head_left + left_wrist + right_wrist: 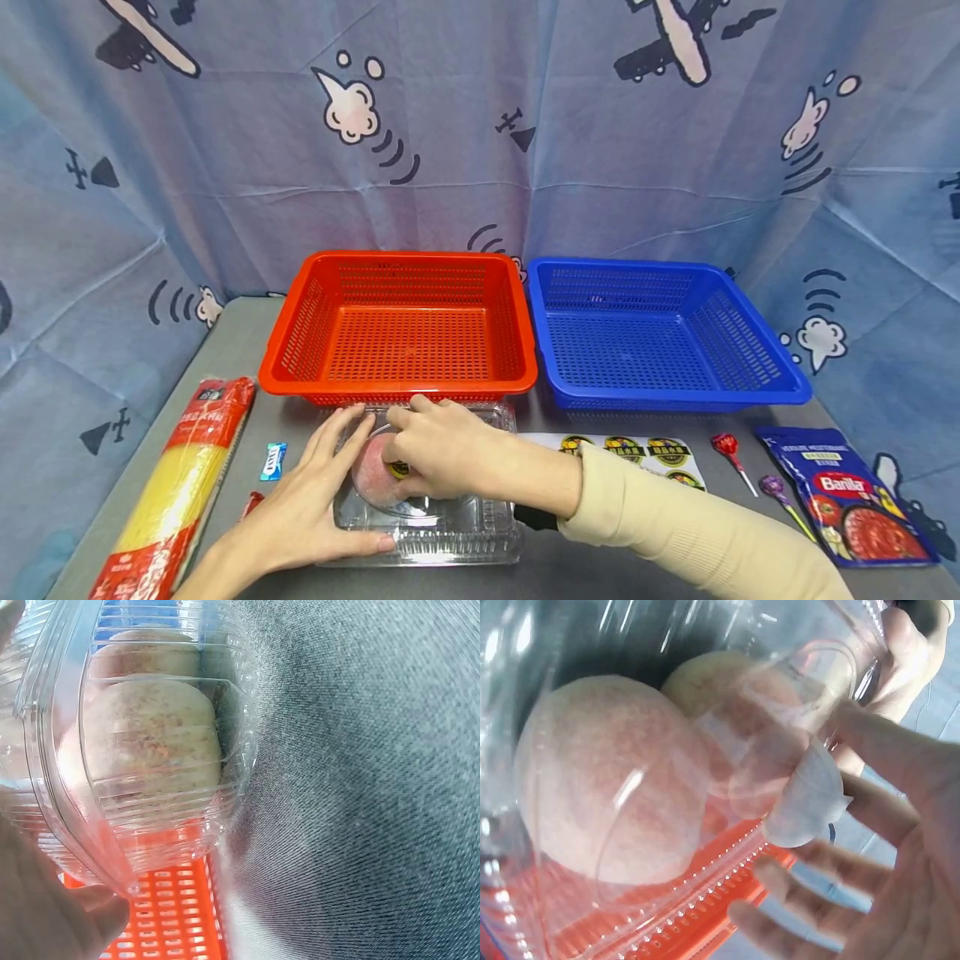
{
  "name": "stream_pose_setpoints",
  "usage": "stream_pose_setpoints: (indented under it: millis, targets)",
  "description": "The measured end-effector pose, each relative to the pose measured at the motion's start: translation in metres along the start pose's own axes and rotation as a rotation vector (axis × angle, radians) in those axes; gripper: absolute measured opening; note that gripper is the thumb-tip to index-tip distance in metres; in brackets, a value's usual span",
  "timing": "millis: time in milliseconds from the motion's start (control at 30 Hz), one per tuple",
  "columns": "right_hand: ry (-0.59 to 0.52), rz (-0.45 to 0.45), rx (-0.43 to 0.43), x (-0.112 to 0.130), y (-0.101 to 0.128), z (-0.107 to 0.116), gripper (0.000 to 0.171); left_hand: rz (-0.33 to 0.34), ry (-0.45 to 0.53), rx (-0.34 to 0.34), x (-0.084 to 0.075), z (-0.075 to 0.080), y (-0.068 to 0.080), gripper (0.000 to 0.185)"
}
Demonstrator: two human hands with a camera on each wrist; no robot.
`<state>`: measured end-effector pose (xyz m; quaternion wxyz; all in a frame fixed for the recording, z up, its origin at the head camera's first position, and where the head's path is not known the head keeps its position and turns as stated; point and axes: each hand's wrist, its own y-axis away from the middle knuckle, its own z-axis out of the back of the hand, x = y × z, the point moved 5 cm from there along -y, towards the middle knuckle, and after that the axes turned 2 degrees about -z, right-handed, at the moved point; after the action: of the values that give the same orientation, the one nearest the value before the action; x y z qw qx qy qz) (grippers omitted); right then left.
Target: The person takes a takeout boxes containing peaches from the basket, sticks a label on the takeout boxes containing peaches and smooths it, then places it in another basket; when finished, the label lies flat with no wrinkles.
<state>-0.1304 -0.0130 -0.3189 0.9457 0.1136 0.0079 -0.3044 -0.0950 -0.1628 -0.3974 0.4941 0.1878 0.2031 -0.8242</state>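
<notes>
A clear plastic clamshell box [480, 521] lies in front of the red basket, with pinkish round fruits like peaches [615, 780] inside. My left hand [300, 492] rests along the box's left side, fingers extended toward the far corner and thumb [97, 919] at the near edge. Over the lid, my right hand [453, 450] pinches a round sticker [806, 799] between thumb and index finger. Its white back is partly lifted and curved in the right wrist view; black and yellow print shows in the head view. The other right fingers are spread loosely.
Behind the box stand a red basket [408, 392] and a blue basket [675, 396]. A sticker sheet [622, 450] lies to the right, then lollipops [726, 446] and a Barilla sauce pouch [847, 500]. A spaghetti pack [176, 492] and a small blue-white packet [273, 461] lie left.
</notes>
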Motion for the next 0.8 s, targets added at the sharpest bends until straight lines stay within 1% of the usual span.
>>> stream_pose_setpoints:
  millis: [67, 167, 300, 400, 567, 667, 800]
  targets:
    - [0.032, 0.040, 0.025, 0.002, 0.001, -0.001, 0.018, -0.005, -0.002, -0.005, 0.000, 0.000, 0.000, 0.125]
    - [0.096, 0.091, 0.047, 0.004, 0.004, -0.003, 0.022, -0.011, -0.004, -0.013, -0.001, 0.000, -0.001, 0.125]
    - [0.152, 0.126, 0.043, 0.005, 0.007, -0.004, 0.027, -0.014, -0.007, -0.015, -0.001, 0.001, -0.001, 0.126]
    - [0.162, 0.139, 0.037, 0.005, 0.008, -0.005, 0.029, -0.013, -0.006, -0.010, -0.001, 0.001, -0.001, 0.126]
    - [0.139, 0.144, 0.042, 0.004, 0.010, -0.005, 0.027, -0.006, 0.000, -0.002, -0.001, 0.000, 0.000, 0.125]
    - [0.132, 0.135, 0.055, 0.002, 0.012, -0.006, 0.033, 0.000, -0.003, 0.002, 0.000, 0.000, -0.001, 0.125]
    - [0.130, 0.108, 0.087, -0.002, 0.014, -0.007, 0.047, 0.004, -0.004, 0.000, 0.000, 0.000, -0.001, 0.125]
